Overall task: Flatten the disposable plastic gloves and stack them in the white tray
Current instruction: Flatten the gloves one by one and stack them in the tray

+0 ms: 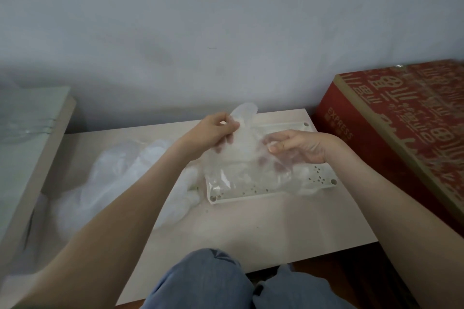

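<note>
Denim knees (208, 281), pale tabletop (251, 228), white tray (251, 195), grey wall (226, 20)

dim, soft, blurred, wide-angle warp

A crumpled clear glove (242, 140) hangs above the white tray (324, 179) of flattened gloves (247, 179); a loose pile (118, 178) lies left.

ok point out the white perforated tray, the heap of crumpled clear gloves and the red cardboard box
white perforated tray (324, 176): head view, right corner
heap of crumpled clear gloves (115, 163): head view, its middle
red cardboard box (414, 113): head view, top face
</note>
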Motion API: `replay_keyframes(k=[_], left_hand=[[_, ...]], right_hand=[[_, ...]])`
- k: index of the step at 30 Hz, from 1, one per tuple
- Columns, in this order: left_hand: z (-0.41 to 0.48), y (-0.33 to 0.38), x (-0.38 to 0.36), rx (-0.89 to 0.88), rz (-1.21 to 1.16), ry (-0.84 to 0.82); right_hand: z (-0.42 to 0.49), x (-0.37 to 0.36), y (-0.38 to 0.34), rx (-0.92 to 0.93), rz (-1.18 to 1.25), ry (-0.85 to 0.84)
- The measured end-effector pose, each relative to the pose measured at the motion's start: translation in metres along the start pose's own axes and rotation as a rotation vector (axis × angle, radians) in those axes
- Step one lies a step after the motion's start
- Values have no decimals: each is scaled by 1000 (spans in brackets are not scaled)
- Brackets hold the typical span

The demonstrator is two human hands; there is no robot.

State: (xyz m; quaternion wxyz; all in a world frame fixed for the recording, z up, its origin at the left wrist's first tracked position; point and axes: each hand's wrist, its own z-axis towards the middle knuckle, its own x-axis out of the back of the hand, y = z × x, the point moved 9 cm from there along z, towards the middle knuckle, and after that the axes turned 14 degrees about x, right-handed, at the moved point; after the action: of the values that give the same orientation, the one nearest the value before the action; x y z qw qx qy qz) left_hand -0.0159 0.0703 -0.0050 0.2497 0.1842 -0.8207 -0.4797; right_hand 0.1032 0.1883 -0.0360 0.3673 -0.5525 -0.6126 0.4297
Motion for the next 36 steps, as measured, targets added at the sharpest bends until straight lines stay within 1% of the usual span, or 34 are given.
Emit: replay_keyframes(k=[4,8,12,16,19,21,23,25,27,30,33,36], left_hand=[[11,-26,0,71,106,138],[25,-42,-15,76,231,193],[37,-49,-26,41,331,236],[43,-50,-33,-14,484,271],[42,-43,-37,-114,590,289],[42,-41,-39,-151,608,277],[47,-44,-41,-136,589,246],[51,-47,-40,-113,579,240],[54,-48,-40,-115,587,254],[58,-47,-39,-106,639,273],[65,-51,-36,-32,688,298],[71,-56,-33,42,724,325]], right_hand=[[-5,15,8,-1,33,63],[-6,38,24,6,14,222],[-5,53,44,-55,-158,309],[-1,63,46,-5,-270,420],[3,69,45,26,-359,436],[4,71,48,-15,-424,419],[5,73,51,-71,-476,409],[8,78,51,-76,-510,451],[12,84,41,-13,-634,545],[23,80,12,106,-945,655],[45,68,-6,169,-1110,653],[68,63,-7,185,-1172,612]])
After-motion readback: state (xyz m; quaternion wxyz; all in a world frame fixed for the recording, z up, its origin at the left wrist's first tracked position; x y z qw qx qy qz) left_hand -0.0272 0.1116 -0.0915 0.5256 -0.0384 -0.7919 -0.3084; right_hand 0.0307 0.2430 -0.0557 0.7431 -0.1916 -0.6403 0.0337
